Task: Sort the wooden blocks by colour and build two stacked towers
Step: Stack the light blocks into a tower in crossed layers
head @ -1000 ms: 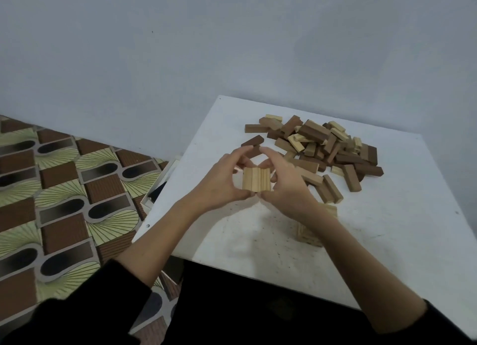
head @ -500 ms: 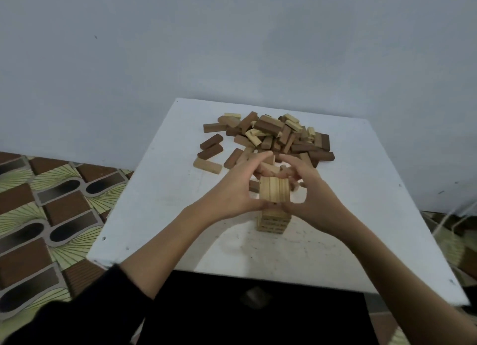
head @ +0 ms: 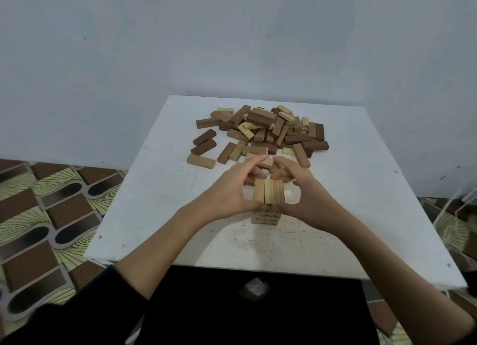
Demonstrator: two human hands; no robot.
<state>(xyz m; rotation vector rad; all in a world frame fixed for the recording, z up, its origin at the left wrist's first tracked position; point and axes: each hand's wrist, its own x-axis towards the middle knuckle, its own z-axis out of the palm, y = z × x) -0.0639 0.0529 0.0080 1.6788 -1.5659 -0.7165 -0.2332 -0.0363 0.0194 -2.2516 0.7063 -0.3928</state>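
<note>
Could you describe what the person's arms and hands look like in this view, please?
Both forearms are bare, with black sleeves pushed up near the elbows. The left hand and right hand wear no gloves; no rings, watch or bracelets are visible.

Both hands are holding a row of three light blocks [head: 269,194] just above a short light tower [head: 265,217] on the white counter [head: 154,189], the left hand [head: 229,192] and right hand [head: 307,192] pinching it from either side. A mixed pile of loose blocks [head: 268,133] is lying behind.
</note>
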